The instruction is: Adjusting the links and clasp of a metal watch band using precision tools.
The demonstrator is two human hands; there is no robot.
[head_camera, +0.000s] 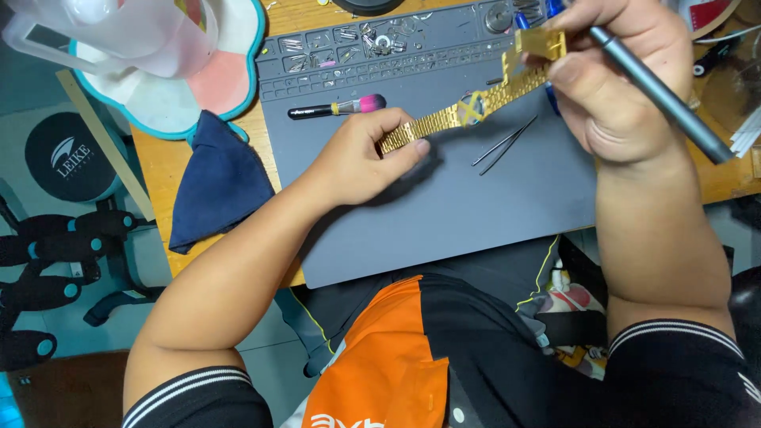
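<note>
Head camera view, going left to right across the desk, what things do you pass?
Clear plastic jug → dark blue cloth → pink-tipped brush → left hand → gold watch band → tweezers → right hand → grey pen-like tool.

head cam | looks steeply down from above | close over grey mat [444,198] | single view

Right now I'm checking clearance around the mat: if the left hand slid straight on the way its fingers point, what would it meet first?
The left hand points right and slightly up along the gold watch band it pinches. Beyond its fingertips, the tweezers on the grey mat probably come first, though the hand may pass above them.
</note>
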